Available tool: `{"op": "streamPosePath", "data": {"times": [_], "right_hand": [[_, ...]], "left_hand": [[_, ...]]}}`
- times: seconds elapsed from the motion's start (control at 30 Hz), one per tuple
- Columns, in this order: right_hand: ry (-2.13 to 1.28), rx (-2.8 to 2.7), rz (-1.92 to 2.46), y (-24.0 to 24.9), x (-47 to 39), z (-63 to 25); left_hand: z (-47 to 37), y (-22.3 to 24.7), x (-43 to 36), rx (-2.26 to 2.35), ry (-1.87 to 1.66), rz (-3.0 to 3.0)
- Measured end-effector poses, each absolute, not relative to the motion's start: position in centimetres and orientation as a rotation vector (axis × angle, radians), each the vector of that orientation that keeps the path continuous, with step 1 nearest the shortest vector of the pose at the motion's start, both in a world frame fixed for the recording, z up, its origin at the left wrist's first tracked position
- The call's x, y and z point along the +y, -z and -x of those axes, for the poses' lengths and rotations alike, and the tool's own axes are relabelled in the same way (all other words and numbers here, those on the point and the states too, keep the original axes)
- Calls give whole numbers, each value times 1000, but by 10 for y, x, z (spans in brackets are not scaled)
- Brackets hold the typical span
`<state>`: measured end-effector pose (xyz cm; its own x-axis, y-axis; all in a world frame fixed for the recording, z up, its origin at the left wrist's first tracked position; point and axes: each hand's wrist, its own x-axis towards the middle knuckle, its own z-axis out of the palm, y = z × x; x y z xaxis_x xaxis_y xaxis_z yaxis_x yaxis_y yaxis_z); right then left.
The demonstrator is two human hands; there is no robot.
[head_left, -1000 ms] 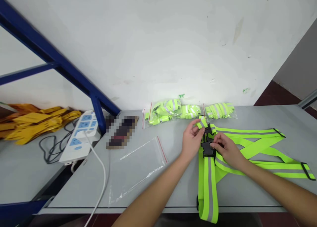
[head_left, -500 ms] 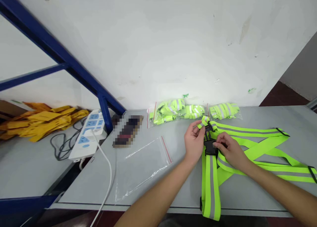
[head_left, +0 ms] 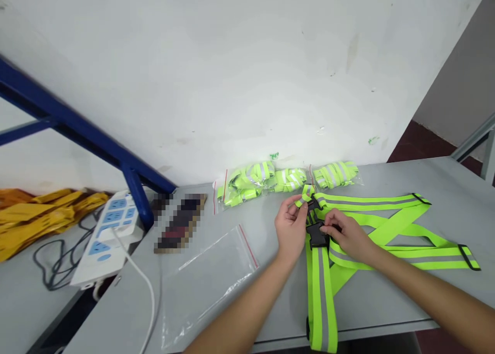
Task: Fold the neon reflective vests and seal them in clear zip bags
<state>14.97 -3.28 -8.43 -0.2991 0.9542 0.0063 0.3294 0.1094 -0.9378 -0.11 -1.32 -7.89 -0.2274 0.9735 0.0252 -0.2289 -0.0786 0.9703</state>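
Observation:
A neon-yellow reflective strap harness (head_left: 324,292) with grey stripes lies spread over the table's right side, one strap end hanging near the front edge. My left hand (head_left: 291,222) is closed on the strap end by the upper half of a black side-release buckle. The fingers of my right hand (head_left: 346,235) pinch the lower half of that buckle (head_left: 317,235). The prongs still show between the two halves, so they are not fully together. Black slider buckles (head_left: 421,199) sit at the far right ends of the harness.
Several bagged reflective straps (head_left: 249,181) lie along the wall. An empty clear zip bag (head_left: 209,284) rests left of my arm. Farther left are a pixelated dark object (head_left: 181,222), a white power strip (head_left: 108,235) with its cable, a blue frame (head_left: 133,189) and yellow packets (head_left: 38,220).
The view has shifted, so the scene sits farther left. Both hands keep their hold on the buckle halves and strap, with little visible movement relative to them.

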Motion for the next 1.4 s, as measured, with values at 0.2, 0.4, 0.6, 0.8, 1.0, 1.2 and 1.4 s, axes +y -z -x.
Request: {"op": "streamPosePath", "data": {"times": [0.2, 0.4, 0.6, 0.8, 1.0, 1.2, 1.4], "right_hand": [[-1182, -1731, 1238, 87, -32, -153], [-1160, -1733, 1226, 89, -34, -157], [-1154, -1607, 1185, 97, -26, -161], [-1180, -1539, 1175, 98, -20, -167], [-1383, -1744, 1151, 90, -20, -170], [-1239, -1727, 1189, 87, -26, -167], [-1200, -1698, 1209, 90, -28, -166]], "left_hand": [[-1, 79, -11, 1077, -1577, -973], [-2, 82, -7, 972, -1520, -1061], [-4, 84, -14, 957, -1408, -1103], [1, 84, -14, 965, -1386, -1042], [5, 84, -4, 992, -1466, -959], [0, 82, -5, 951, -1399, -1046], [4, 76, -5, 937, -1352, -1108]]}}
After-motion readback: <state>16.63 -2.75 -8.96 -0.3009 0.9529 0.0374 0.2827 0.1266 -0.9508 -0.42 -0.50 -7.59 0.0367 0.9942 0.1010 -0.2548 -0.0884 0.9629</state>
